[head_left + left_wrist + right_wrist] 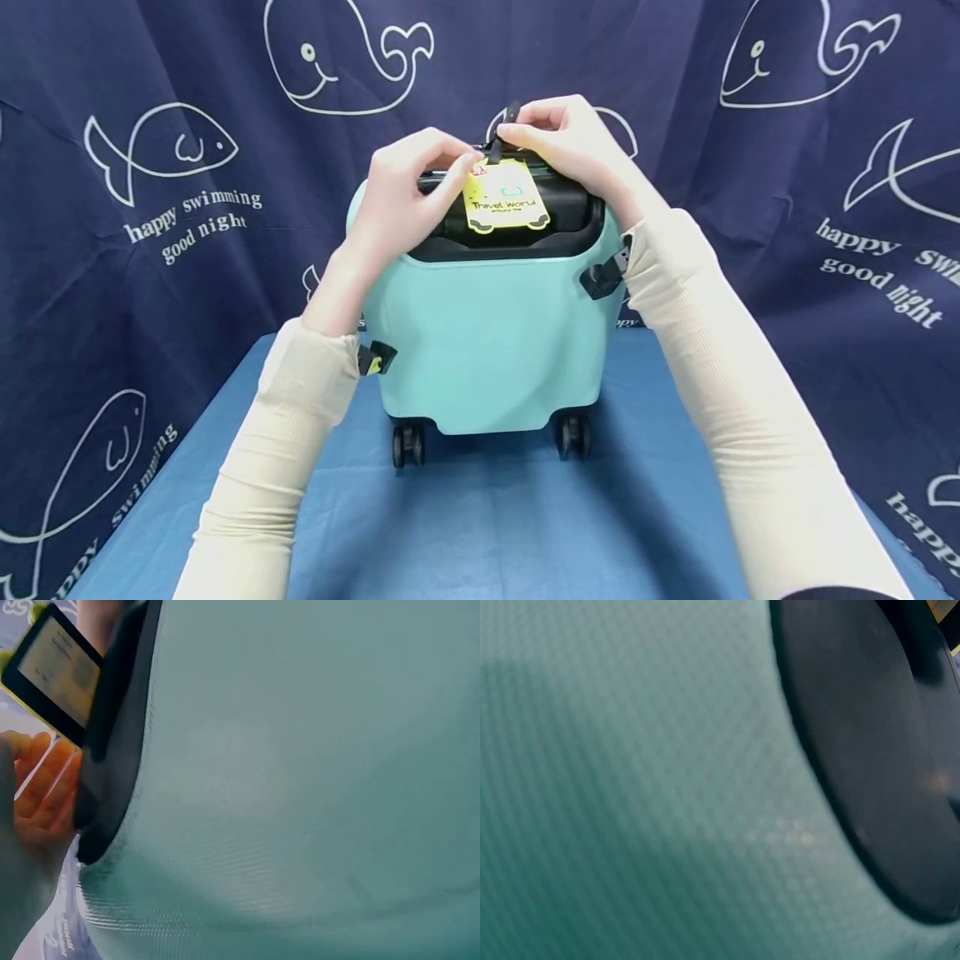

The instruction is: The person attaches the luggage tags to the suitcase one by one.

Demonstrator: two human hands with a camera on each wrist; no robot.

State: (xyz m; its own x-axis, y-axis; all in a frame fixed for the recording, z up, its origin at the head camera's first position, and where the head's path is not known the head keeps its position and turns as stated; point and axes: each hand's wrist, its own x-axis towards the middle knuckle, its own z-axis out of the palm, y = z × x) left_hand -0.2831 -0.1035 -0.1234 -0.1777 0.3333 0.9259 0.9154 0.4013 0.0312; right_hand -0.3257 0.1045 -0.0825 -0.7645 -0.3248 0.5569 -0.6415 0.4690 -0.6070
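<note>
A mint-green suitcase (495,342) stands upright on its black wheels, with a black top panel (450,242). Over that panel hangs a yellow luggage tag (506,208) lettered "Travel world". My left hand (405,192) pinches the tag's upper left corner between thumb and fingers. Above it, my right hand (577,146) pinches the tag's black strap (496,152). In the left wrist view, the tag's dark-framed back (56,671) shows above the left hand's fingers (52,780). The right wrist view holds only the suitcase shell (630,750) and black panel (855,735); that hand is out of sight there.
A blue cloth (480,533) covers the table under the suitcase. Behind it hangs a navy curtain (187,333) with white whale and fish drawings. Small black devices (602,277) are fixed at both wrists, close to the suitcase's sides.
</note>
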